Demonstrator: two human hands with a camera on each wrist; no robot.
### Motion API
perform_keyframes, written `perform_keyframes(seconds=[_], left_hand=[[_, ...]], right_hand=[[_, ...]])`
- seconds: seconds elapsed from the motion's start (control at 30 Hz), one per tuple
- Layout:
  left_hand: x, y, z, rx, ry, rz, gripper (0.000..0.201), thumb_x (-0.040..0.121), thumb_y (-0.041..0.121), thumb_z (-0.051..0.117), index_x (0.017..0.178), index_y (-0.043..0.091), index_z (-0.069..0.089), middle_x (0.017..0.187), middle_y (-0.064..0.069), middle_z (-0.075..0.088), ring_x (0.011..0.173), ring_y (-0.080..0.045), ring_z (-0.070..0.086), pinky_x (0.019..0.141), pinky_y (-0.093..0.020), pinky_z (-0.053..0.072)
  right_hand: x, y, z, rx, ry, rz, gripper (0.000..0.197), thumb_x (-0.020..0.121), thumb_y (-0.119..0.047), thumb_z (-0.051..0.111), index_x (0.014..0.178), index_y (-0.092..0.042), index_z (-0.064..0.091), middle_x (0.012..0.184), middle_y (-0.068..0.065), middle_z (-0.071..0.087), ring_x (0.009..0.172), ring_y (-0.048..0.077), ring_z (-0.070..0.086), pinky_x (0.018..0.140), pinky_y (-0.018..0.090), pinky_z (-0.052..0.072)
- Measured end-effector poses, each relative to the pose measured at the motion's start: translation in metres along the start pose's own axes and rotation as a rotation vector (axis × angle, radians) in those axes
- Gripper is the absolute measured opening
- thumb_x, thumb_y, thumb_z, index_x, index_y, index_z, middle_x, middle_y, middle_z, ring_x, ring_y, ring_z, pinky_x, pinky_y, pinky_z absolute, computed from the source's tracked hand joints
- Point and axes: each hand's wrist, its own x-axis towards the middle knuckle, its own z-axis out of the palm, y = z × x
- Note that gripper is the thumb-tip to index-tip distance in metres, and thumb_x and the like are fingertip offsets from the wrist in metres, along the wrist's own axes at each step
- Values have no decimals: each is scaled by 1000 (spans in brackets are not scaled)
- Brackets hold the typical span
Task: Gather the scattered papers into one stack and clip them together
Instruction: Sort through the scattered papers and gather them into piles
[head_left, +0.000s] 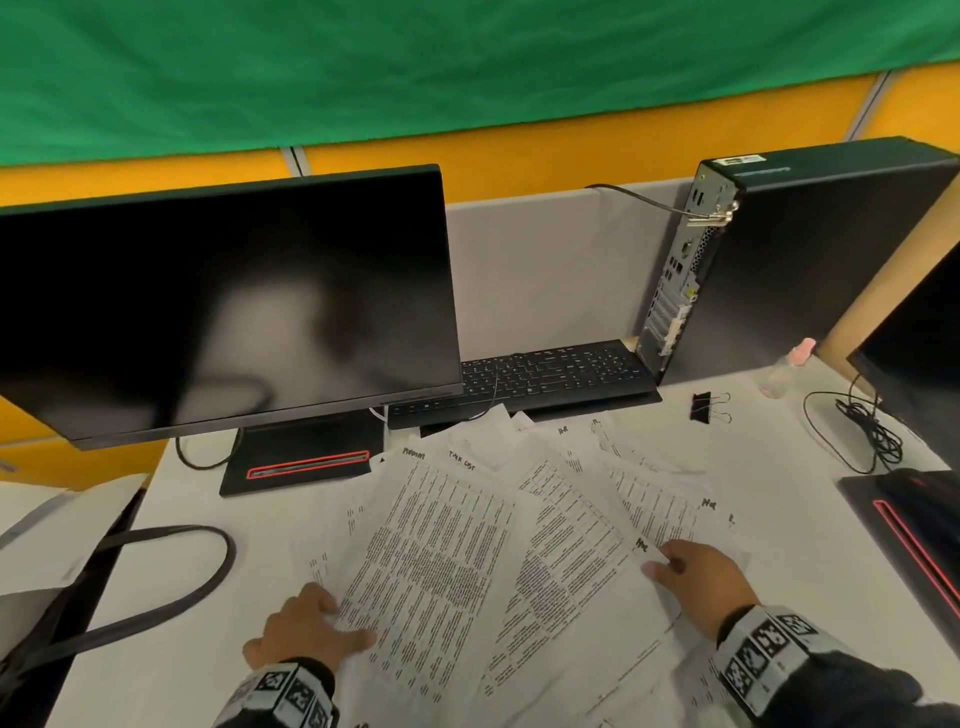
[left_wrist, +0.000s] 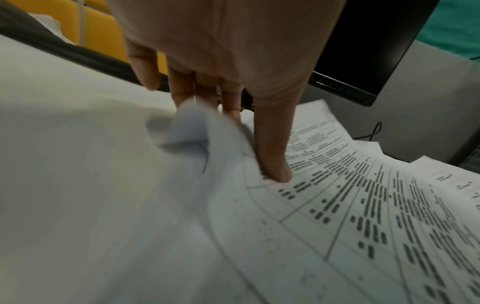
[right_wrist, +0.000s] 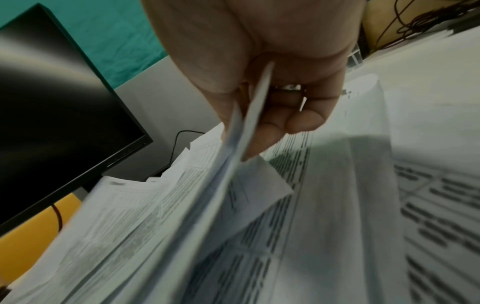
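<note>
Several printed sheets, the papers (head_left: 467, 545), lie fanned and overlapping on the white desk (head_left: 197, 519) in front of me. My left hand (head_left: 348, 621) holds their left edge, thumb on top and fingers at the lifted, curled edge; the left wrist view shows the thumb (left_wrist: 275, 160) pressing on a printed sheet (left_wrist: 363, 205). My right hand (head_left: 662, 558) pinches the right edge of a few sheets between thumb and fingers; in the right wrist view the hand (right_wrist: 249, 131) has those raised sheets (right_wrist: 202, 195) passing through its grip. Black binder clips (head_left: 705, 408) lie apart at the back right.
A dark monitor (head_left: 223, 312) on its stand (head_left: 306, 462) fills the back left. A keyboard (head_left: 545, 374), a computer tower (head_left: 779, 260), a small bottle (head_left: 784, 369) and tangled cables (head_left: 867, 431) stand behind and right. A grey strap (head_left: 156, 582) loops at left.
</note>
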Motion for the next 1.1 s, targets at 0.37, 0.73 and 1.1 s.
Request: perform_keyframes(seconds=[0.37, 0.73, 1.1], left_hand=[[-11, 0, 14, -381, -156, 219, 73, 78, 54, 62, 138, 16, 44, 143, -2, 47, 131, -23, 44, 113, -36, 29], [-43, 20, 4, -583, -14, 398, 52, 75, 17, 72, 116, 33, 44, 115, 7, 45, 112, -14, 46, 100, -29, 38], [-47, 13, -4, -463, -90, 336, 21, 84, 25, 65, 105, 22, 61, 115, 3, 61, 114, -22, 57, 101, -38, 43]], right_hand=[[4, -7, -31, 364, 215, -73, 17, 92, -24, 53, 85, -24, 68, 80, 5, 70, 77, 26, 64, 80, 34, 50], [-4, -35, -15, 629, -137, -96, 12, 89, -5, 57, 82, -1, 67, 55, 7, 62, 54, 22, 57, 59, 32, 52], [14, -26, -5, 161, -108, -130, 33, 87, 0, 50, 107, -24, 62, 88, -4, 69, 81, 13, 64, 65, 10, 41]])
